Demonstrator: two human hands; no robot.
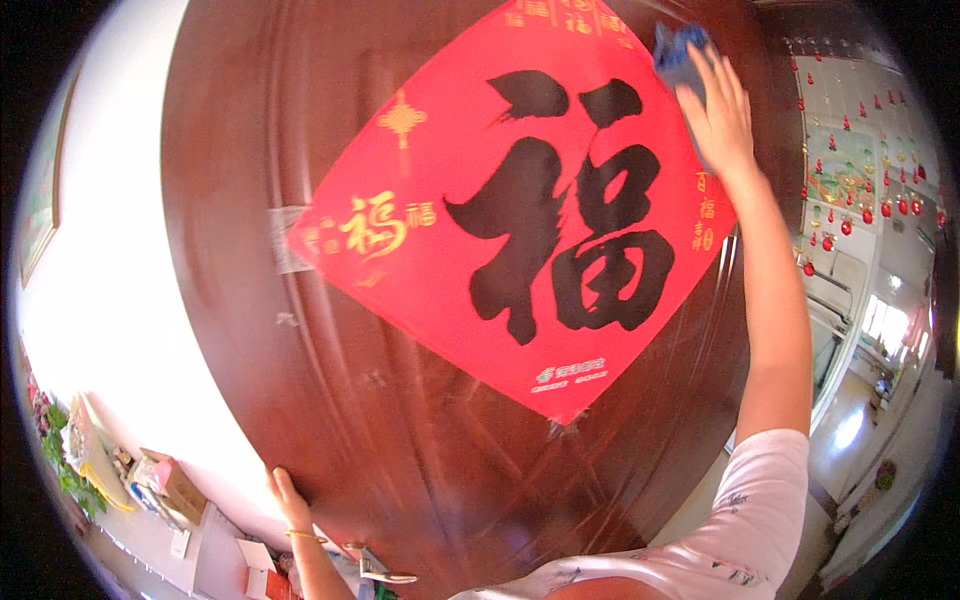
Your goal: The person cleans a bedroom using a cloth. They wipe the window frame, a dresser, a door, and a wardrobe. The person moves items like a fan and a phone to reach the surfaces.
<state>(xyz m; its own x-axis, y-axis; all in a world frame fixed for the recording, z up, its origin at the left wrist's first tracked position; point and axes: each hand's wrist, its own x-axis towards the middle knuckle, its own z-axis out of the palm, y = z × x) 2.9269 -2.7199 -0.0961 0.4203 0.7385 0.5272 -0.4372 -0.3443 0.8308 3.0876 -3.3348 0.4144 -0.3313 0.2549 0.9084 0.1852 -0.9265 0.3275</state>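
A dark brown panelled door fills the middle of the view, with a red diamond-shaped paper bearing a large black character taped to it. My right hand is raised at the upper right and presses a blue-grey cloth against the paper's upper right edge and the door beside it. Low on the left, my left hand rests at the door's edge, fingers up, a bracelet on the wrist; it holds nothing that I can see. The metal door handle is just right of that wrist.
At the lower left stand a white cabinet, a cardboard box and green leaves. A framed picture hangs on the left wall. On the right, strings of red beads hang in an opening to another room.
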